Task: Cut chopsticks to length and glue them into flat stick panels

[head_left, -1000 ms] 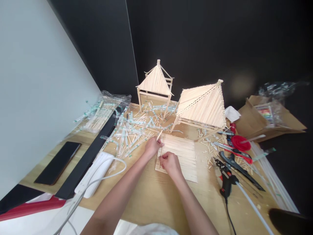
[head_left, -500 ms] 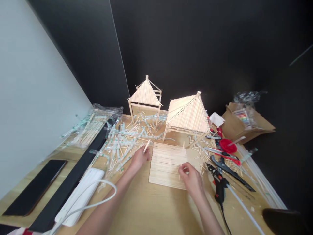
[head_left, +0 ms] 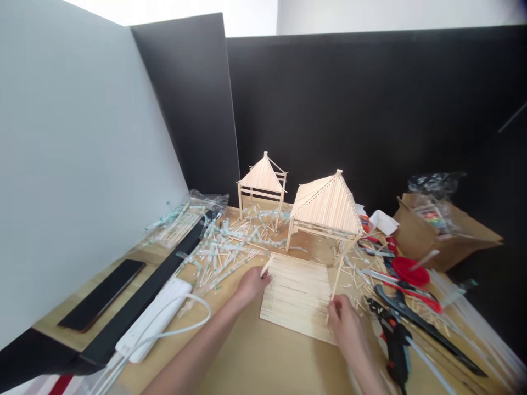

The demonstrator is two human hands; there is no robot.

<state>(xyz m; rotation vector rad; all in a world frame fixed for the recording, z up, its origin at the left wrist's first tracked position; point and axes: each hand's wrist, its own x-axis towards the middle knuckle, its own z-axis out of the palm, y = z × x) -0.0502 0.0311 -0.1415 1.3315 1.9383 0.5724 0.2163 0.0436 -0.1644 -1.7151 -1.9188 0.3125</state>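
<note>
A flat panel of thin wooden sticks (head_left: 294, 296) laid side by side rests on the table in front of me. At its upper left edge, my left hand (head_left: 252, 286) is closed on a short wooden stick (head_left: 267, 266) that points up and to the right. My right hand (head_left: 345, 319) pinches a longer thin stick (head_left: 338, 276) at the panel's right edge, the stick slanting up beside it. Behind the panel stands a small stick-built pavilion (head_left: 327, 206) with a covered peaked roof. Farther back left is a second pavilion (head_left: 262, 175), its roof only partly covered.
Tape strips and stick scraps (head_left: 224, 241) litter the left back. A white power strip (head_left: 154, 318) with cables and a black phone (head_left: 102, 293) lie left. On the right are a hot glue gun (head_left: 393, 343), black-handled cutters (head_left: 428, 326), a red dish (head_left: 410, 271) and a paper bag (head_left: 453, 225).
My view has tilted upward, showing more wall top. My right hand has shifted outward to the panel's right edge with its stick, and my left hand is now against the upper left edge.
</note>
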